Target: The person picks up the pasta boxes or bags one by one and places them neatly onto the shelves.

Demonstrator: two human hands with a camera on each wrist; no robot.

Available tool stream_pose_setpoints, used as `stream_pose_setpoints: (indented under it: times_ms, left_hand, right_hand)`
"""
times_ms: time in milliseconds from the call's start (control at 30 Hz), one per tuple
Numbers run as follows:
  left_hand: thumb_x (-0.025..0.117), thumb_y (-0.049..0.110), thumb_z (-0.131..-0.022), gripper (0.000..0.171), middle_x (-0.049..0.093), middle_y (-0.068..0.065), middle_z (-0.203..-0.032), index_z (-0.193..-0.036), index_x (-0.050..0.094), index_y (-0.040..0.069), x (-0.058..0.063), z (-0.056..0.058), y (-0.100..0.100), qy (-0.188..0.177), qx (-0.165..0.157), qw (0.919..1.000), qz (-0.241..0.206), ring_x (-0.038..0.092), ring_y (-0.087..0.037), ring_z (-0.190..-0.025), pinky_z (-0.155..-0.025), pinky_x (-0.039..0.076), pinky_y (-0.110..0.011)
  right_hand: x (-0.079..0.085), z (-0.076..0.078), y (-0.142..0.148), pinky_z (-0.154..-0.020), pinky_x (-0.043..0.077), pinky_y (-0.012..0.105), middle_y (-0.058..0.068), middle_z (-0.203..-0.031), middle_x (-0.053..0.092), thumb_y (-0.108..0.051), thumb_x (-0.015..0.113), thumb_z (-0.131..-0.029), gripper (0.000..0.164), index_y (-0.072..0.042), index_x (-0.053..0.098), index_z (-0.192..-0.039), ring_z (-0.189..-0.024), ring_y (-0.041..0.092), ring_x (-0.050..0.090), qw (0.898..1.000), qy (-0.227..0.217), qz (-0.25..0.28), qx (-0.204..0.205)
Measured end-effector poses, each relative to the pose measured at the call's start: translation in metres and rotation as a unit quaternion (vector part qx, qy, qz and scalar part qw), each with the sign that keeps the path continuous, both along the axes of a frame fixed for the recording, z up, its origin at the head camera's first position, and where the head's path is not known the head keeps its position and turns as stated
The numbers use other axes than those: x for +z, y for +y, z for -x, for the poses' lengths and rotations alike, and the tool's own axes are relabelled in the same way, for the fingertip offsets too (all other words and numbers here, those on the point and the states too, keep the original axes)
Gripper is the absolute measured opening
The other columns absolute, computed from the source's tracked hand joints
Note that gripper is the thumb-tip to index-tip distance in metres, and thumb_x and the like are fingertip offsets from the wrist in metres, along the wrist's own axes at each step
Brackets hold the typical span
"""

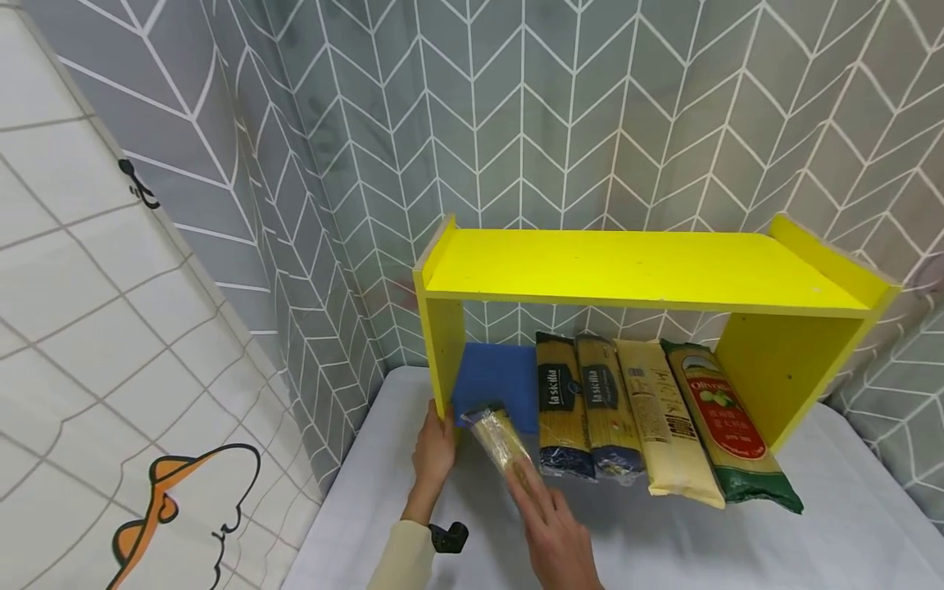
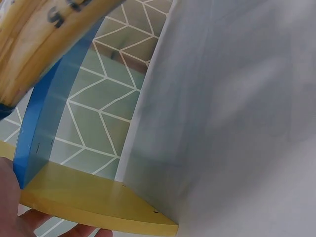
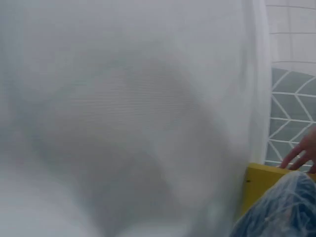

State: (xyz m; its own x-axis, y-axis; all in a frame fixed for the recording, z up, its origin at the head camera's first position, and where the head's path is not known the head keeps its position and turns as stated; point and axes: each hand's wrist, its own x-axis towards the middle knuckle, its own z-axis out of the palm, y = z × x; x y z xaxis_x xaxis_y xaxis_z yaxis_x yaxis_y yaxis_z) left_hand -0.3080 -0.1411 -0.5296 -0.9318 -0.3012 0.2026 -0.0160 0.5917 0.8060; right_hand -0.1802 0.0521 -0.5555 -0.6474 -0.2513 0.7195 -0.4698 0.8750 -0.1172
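My left hand point(image 1: 435, 449) grips the front edge of the left side panel point(image 1: 445, 348) of a yellow shelf. In the left wrist view its fingers point(image 2: 37, 219) lie on the panel's outer side. With my right hand point(image 1: 549, 524) I hold a clear-wrapped pack of spaghetti point(image 1: 500, 438), tilted, its far end near the blue lower board point(image 1: 497, 381). The pack's plastic-wrapped end point(image 3: 284, 210) shows at the bottom right of the right wrist view. Part of the pack is hidden under my right fingers.
Side by side on the lower board lie two dark-labelled spaghetti packs point(image 1: 562, 406) point(image 1: 608, 406), a cream pack point(image 1: 667, 418) and a green-and-red pack point(image 1: 730, 418). The yellow upper board point(image 1: 627, 262) spans above them. A white cloth point(image 1: 354, 500) covers the table, with patterned curtains behind.
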Motion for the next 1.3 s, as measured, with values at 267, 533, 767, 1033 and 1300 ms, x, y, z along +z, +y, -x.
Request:
stream_pose_setpoints:
  times_ms: [267, 533, 767, 1033, 1300]
  left_hand:
    - [0.045, 0.037, -0.109, 0.029, 0.049, -0.006, -0.076, -0.122, 0.053, 0.012, 0.002, 0.0, 0.006, 0.002, 0.001, 1.0, -0.002, 0.049, -0.022, -0.064, -0.053, 0.032, -0.036]
    - [0.044, 0.038, -0.11, 0.032, 0.051, -0.007, -0.077, -0.125, 0.053, 0.011, 0.005, 0.0, 0.004, 0.009, -0.002, 1.0, 0.0, 0.049, -0.022, -0.065, -0.053, 0.032, -0.035]
    - [0.045, 0.037, -0.109, 0.03, 0.05, -0.007, -0.076, -0.121, 0.053, 0.01, 0.001, -0.001, 0.003, 0.001, 0.004, 1.0, 0.001, 0.049, -0.022, -0.063, -0.052, 0.032, -0.035]
    - [0.043, 0.038, -0.11, 0.035, 0.052, -0.008, -0.079, -0.129, 0.052, 0.011, -0.002, 0.0, 0.001, 0.0, 0.003, 1.0, 0.005, 0.051, -0.022, -0.066, -0.054, 0.033, -0.036]
    - [0.043, 0.038, -0.11, 0.033, 0.054, -0.008, -0.079, -0.127, 0.053, 0.012, -0.003, 0.001, 0.001, 0.004, 0.001, 1.0, 0.007, 0.052, -0.022, -0.066, -0.054, 0.035, -0.036]
  right_hand:
    - [0.023, 0.005, -0.007, -0.044, 0.009, 0.015, -0.014, -0.154, 0.054, 0.003, 0.088, -0.07, 0.095, -0.031, 0.051, -0.151, -0.065, 0.016, 0.052, 0.997, -0.034, -0.017, -0.06]
    - [0.035, 0.013, -0.022, -0.043, 0.014, 0.019, -0.013, -0.161, 0.045, -0.008, 0.081, -0.085, 0.082, -0.027, 0.044, -0.156, -0.058, 0.012, 0.034, 0.992, -0.106, -0.03, -0.065]
    - [0.046, 0.016, -0.033, -0.042, 0.017, 0.02, -0.005, -0.162, 0.045, -0.015, 0.079, -0.087, 0.076, -0.019, 0.045, -0.155, -0.059, 0.021, 0.052, 0.989, -0.135, -0.039, -0.052]
    - [0.072, 0.031, -0.048, -0.039, 0.025, 0.025, 0.004, -0.156, 0.053, -0.018, 0.076, -0.089, 0.064, -0.011, 0.053, -0.149, -0.059, 0.027, 0.051, 0.985, -0.161, -0.045, -0.047]
    - [0.084, 0.044, -0.051, -0.039, 0.033, 0.031, 0.009, -0.152, 0.056, -0.02, 0.074, -0.09, 0.061, -0.006, 0.055, -0.145, -0.062, 0.033, 0.056, 0.985, -0.164, -0.045, -0.037]
